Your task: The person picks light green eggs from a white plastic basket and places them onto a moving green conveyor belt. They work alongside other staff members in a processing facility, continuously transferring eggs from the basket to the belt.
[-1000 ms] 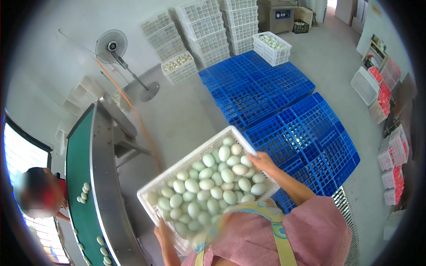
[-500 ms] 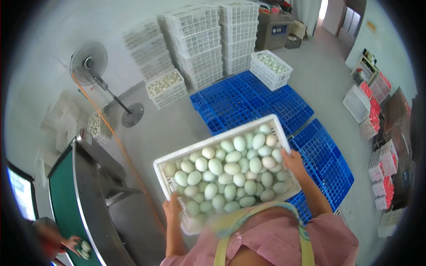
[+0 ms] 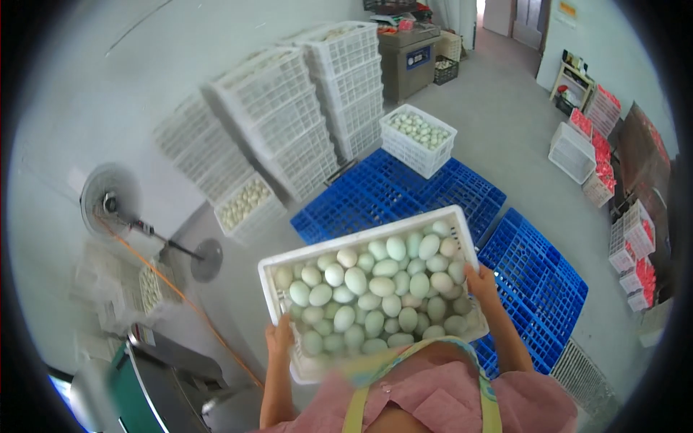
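Note:
Held up in front of my body is a white plastic crate (image 3: pixel 368 237), full of pale green and cream eggs (image 3: pixel 385 287). My left hand (image 3: pixel 280 339) grips its left end, the thumb over the rim and the other fingers mostly hidden. At the opposite end my right hand (image 3: pixel 481 283) is closed around the rim. The crate tilts slightly, and part of its near side is covered by my apron (image 3: pixel 411 353).
Blue plastic pallets (image 3: pixel 397 195) lie ahead, one bearing an egg-filled white crate (image 3: pixel 419 138). Stacked white crates (image 3: pixel 281 108) line the wall. A standing fan (image 3: pixel 112 202), an orange cable (image 3: pixel 195 310) and a green-topped conveyor (image 3: pixel 126 382) are left; red-filled crates (image 3: pixel 599 159) stand right.
My view has shifted forward, bringing the far egg crate and stacks closer. The conveyor has slid toward the lower left, and the person's hand there has left view. Both hands still hold the crate.

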Demonstrator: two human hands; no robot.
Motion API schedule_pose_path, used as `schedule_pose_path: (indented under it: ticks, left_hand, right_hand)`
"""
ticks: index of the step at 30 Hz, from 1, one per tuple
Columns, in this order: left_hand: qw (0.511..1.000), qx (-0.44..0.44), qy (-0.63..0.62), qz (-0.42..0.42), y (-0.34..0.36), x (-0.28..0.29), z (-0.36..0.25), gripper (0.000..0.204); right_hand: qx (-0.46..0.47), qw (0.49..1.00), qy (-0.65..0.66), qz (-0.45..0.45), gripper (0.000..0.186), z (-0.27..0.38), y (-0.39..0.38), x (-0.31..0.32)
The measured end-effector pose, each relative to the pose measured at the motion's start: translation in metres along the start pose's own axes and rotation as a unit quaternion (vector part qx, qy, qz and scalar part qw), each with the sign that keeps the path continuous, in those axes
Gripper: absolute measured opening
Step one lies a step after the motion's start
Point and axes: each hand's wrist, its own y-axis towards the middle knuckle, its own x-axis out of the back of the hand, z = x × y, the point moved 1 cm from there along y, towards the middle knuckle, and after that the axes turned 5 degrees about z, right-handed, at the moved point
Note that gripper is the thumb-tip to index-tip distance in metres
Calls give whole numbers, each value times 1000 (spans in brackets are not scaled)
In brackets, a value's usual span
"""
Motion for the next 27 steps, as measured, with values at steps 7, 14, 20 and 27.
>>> schedule_pose_path:
  ticks: [7,14,20,27]
  left_hand:
    - [966,4,255,-48,83,-65,-107,52]
    - [958,30,284,36,99,-189,-234,51]
    - [938,15,321,128,184,-276,-293,48]
    - [905,-62,369,201,333,-380,-339,54]
  right_hand:
    - [-76,995,65,-14,37,21,102,5]
    - [-183,978,87,-56,38,46,149,29]
    - [-211,963,91,-138,43,37,203,35]
    - [-201,945,134,-222,39,85,310,44]
